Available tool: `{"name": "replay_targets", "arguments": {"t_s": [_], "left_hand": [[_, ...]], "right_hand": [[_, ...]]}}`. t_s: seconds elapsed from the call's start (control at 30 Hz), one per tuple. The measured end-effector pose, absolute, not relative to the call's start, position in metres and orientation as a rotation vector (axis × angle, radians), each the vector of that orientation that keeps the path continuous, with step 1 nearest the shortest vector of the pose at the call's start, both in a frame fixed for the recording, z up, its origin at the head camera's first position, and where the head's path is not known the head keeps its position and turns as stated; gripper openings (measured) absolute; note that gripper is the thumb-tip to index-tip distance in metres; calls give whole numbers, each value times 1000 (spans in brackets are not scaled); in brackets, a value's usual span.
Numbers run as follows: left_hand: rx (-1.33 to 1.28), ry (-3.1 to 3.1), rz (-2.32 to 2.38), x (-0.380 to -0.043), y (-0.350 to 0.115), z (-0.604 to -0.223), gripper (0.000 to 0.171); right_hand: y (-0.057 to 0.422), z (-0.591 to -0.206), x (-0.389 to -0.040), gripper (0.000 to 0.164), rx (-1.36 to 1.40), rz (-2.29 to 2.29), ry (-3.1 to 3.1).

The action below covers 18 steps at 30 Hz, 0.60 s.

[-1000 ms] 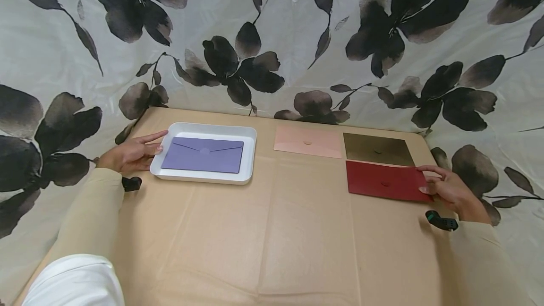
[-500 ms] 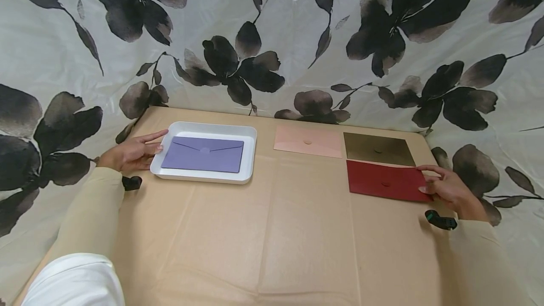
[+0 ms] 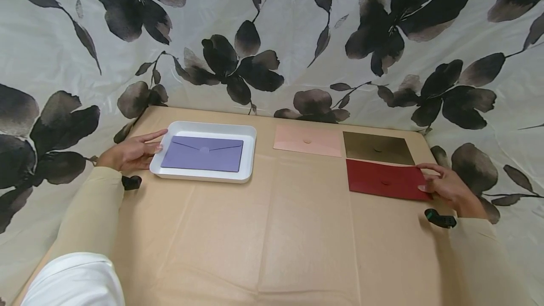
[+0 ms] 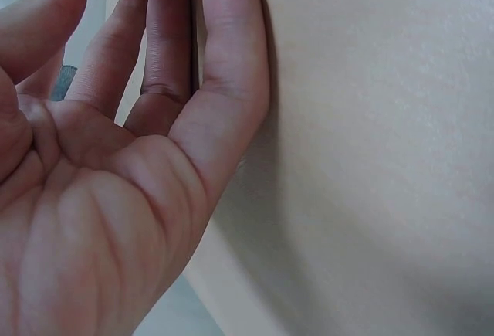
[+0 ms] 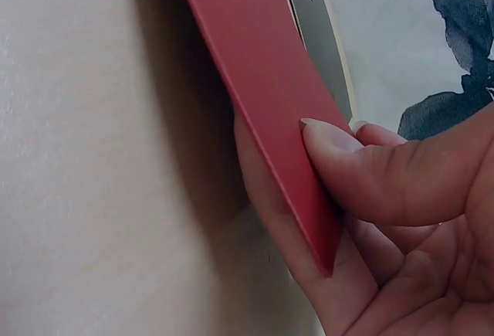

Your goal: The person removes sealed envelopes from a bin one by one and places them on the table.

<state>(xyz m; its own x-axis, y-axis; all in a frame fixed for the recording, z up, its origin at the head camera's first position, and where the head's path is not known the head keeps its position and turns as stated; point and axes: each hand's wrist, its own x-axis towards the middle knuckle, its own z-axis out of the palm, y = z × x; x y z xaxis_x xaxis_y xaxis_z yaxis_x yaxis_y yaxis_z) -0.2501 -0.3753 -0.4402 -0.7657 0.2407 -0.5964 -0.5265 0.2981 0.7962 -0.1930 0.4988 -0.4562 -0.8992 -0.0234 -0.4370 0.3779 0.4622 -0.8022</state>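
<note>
In the head view a white tray (image 3: 248, 174) stands at the back left, with a lilac envelope (image 3: 202, 154) lying in it. My left hand (image 3: 131, 152) holds the tray's left edge; in the left wrist view the thumb (image 4: 42, 23) meets the white rim and the other fingers reach up to it. My right hand (image 3: 451, 188) pinches the right end of a red envelope (image 3: 384, 179), thumb on top and fingers beneath. That end is slightly raised in the right wrist view. Just behind the red envelope lies a dark gold envelope (image 3: 377, 148).
A pale pink envelope (image 3: 307, 140) lies between the tray and the gold envelope. The table (image 3: 272, 240) has a tan cover. Behind it hangs a white cloth (image 3: 297, 37) with dark flowers. Each wrist wears a black device.
</note>
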Motion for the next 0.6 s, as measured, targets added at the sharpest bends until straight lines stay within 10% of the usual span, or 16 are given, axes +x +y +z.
{"name": "replay_targets", "arguments": {"t_s": [0.6], "left_hand": [[-282, 2008, 1471, -246, -378, -440, 76]], "right_hand": [[495, -462, -200, 83, 286, -1256, 2392]]}}
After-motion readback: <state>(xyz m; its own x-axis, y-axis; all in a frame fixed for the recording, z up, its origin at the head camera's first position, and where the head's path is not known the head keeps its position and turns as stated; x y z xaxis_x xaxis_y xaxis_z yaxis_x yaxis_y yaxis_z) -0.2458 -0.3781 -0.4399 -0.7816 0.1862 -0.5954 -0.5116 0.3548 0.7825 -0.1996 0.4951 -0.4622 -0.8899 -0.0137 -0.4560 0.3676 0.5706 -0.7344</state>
